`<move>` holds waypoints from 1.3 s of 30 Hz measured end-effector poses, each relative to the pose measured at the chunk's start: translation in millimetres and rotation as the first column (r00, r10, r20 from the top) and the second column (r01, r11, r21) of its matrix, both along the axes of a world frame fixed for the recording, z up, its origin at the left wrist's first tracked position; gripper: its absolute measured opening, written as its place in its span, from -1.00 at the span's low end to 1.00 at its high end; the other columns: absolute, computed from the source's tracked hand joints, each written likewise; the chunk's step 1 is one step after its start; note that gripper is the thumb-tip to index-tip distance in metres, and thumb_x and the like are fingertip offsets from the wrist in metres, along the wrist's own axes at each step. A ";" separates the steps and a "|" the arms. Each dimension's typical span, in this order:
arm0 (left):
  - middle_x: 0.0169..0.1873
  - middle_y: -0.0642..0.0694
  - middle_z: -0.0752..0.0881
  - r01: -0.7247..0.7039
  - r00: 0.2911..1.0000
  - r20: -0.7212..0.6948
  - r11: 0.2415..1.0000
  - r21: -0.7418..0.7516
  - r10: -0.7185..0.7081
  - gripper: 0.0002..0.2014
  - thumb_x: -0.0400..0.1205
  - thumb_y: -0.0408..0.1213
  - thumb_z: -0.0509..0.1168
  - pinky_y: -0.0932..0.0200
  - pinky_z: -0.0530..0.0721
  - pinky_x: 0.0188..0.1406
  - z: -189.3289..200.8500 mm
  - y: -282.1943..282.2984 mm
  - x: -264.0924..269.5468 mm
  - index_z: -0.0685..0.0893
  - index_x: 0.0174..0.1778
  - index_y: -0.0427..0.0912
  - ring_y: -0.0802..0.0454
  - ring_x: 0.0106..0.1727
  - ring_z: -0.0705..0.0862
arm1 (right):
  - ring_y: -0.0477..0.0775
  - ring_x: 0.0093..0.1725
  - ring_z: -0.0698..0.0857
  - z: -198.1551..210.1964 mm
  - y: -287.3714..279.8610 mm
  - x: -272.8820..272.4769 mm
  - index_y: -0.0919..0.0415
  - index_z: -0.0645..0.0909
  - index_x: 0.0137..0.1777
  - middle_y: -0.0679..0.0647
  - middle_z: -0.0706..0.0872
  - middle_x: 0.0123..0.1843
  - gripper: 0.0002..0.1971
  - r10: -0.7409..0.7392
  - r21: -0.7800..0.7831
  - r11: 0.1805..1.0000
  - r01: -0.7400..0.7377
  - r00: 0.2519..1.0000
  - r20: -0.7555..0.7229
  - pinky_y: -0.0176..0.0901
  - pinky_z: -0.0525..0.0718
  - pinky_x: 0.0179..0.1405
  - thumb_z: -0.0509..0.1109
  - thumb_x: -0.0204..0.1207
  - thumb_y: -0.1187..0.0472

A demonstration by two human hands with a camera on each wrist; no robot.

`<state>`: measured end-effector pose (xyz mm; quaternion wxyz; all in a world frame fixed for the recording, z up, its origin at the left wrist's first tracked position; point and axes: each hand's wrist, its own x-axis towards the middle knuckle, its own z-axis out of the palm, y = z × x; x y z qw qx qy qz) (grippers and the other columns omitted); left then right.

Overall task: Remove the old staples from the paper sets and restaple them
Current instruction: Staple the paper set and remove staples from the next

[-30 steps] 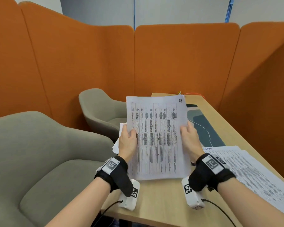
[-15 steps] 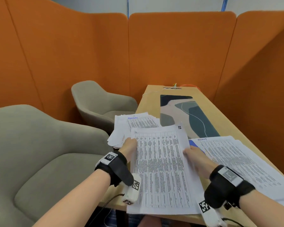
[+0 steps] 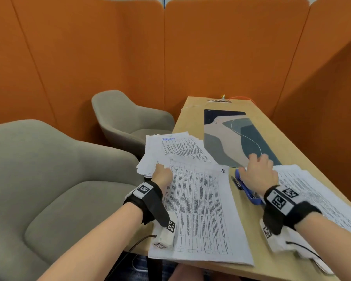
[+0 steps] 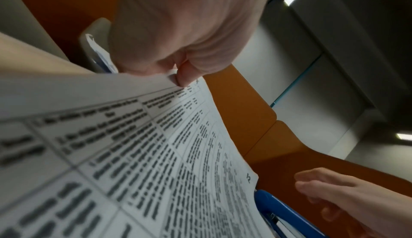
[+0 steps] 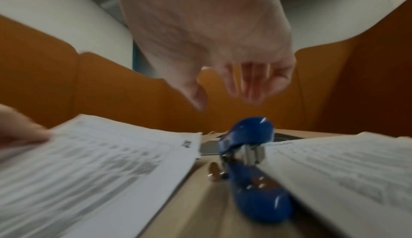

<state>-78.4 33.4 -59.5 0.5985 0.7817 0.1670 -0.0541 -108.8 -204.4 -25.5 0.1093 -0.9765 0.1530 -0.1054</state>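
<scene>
One white paper set printed with a dense black-ruled table point(image 3: 199, 209) lies flat on the wooden counter point(image 3: 193, 118), its far-left corner pinched by the left hand point(image 3: 162, 176). Just right of that set, the right hand point(image 3: 258, 173) hovers with loose, spread fingers over a blue stapler point(image 5: 252, 162).

The right hand point(image 3: 258, 175) has let go of the paper set point(image 3: 199, 209), now lying flat on the surface point(image 3: 249, 268), and hovers over the blue stapler point(image 5: 249, 162).

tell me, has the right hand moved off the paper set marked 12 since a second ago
Yes. The right hand has let go of the paper set and gone rightward, now open above the blue stapler on the table.
</scene>
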 end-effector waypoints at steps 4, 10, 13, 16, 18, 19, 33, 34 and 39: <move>0.48 -0.11 0.42 0.026 1.000 -0.017 0.998 0.062 -0.025 -0.55 0.76 -0.18 -0.02 -0.08 0.50 0.36 -0.9 0.0 -3.6 0.16 0.59 -0.14 -0.13 0.36 0.52 | 0.23 0.15 0.63 -9.7 -4.5 27.7 0.31 0.53 0.19 0.24 0.65 0.21 -0.67 0.026 0.044 0.999 -0.010 0.931 -0.364 -0.12 0.54 -0.02 0.22 0.59 0.08; 0.50 -0.11 0.41 0.043 0.999 -0.012 0.991 0.129 -0.042 -0.55 0.76 -0.17 -0.01 -0.11 0.54 0.38 -1.6 -0.5 -2.7 0.14 0.58 -0.14 -0.13 0.36 0.54 | 0.19 0.11 0.62 -19.1 -8.0 42.3 0.25 0.40 -0.11 0.20 0.58 0.07 -0.85 0.080 -0.067 0.990 -0.126 0.877 -0.474 -0.14 0.48 0.03 0.09 0.66 0.23; 0.48 -0.11 0.42 0.048 0.999 0.000 0.985 0.165 -0.049 -0.56 0.77 -0.17 -0.03 -0.10 0.55 0.35 0.7 0.1 -3.8 0.13 0.58 -0.13 -0.12 0.35 0.55 | 0.24 0.11 0.62 -7.6 -16.6 44.3 0.42 0.52 0.09 0.34 0.60 0.27 -0.66 0.003 0.139 0.989 0.049 0.937 -0.348 -0.12 0.49 -0.02 0.05 0.72 0.13; 0.39 -0.15 0.49 0.041 0.998 0.040 0.975 0.218 -0.051 -0.64 0.77 -0.21 -0.04 -0.10 0.58 0.29 3.6 -1.9 -4.9 0.20 0.49 -0.18 -0.15 0.29 0.58 | 0.26 -0.09 0.62 11.6 -26.9 56.3 0.41 0.41 0.34 0.37 0.64 0.09 -0.43 -0.179 0.519 0.840 0.162 0.984 -0.016 0.00 0.52 -0.16 0.18 0.55 -0.09; 0.29 -0.16 0.56 0.036 0.995 0.081 0.967 0.251 -0.058 -0.71 0.76 -0.24 -0.02 -0.13 0.61 0.25 6.5 -5.8 -5.7 0.26 0.40 -0.19 -0.16 0.21 0.62 | 0.25 -0.12 0.66 31.3 -19.9 61.5 0.35 0.49 0.27 0.36 0.70 0.06 -0.39 -0.230 0.726 0.688 0.015 0.953 0.199 -0.02 0.56 -0.20 0.29 0.40 -0.14; 0.25 -0.17 0.59 0.038 0.993 0.102 0.964 0.263 -0.067 -0.73 0.76 -0.25 -0.02 -0.11 0.62 0.22 8.2 -8.1 -6.4 0.28 0.36 -0.19 -0.17 0.19 0.63 | 0.25 -0.08 0.70 39.3 -11.6 63.7 0.34 0.51 0.26 0.34 0.71 0.10 -0.44 -0.209 0.803 0.588 -0.098 0.940 0.268 -0.04 0.62 -0.20 0.36 0.41 -0.07; 0.00 -0.17 0.62 0.053 0.941 0.299 0.944 0.324 -0.156 -0.83 0.78 -0.24 -0.01 0.03 0.51 -0.13 36.9 -26.1 -28.7 0.36 0.22 -0.20 -0.11 -0.03 0.62 | 0.16 0.05 0.75 46.1 88.7 46.5 0.23 0.42 0.25 0.16 0.69 0.12 -0.35 -0.052 0.910 0.256 -0.327 0.935 0.350 0.27 0.78 -0.06 0.54 0.25 -0.07; -0.01 -0.19 0.63 0.062 0.937 0.307 0.944 0.325 -0.167 -0.83 0.78 -0.24 -0.01 0.04 0.49 -0.14 38.7 -27.8 -29.8 0.36 0.21 -0.20 -0.13 -0.03 0.63 | 0.14 0.04 0.74 46.9 90.3 46.1 0.22 0.43 0.21 0.11 0.69 0.07 -0.31 -0.051 0.896 0.302 -0.325 0.933 0.355 0.25 0.75 0.02 0.52 0.18 -0.16; 0.01 -0.19 0.67 0.099 0.914 0.336 0.928 0.360 -0.228 -0.83 0.78 -0.22 0.00 0.02 0.54 -0.12 45.6 -37.0 -36.1 0.37 0.20 -0.20 -0.15 0.01 0.67 | 0.07 -0.07 0.62 45.7 97.9 50.3 0.21 0.38 0.13 -0.01 0.58 -0.13 -0.59 -0.104 0.855 0.374 -0.360 0.899 0.425 -0.04 0.58 0.00 0.37 0.52 -0.08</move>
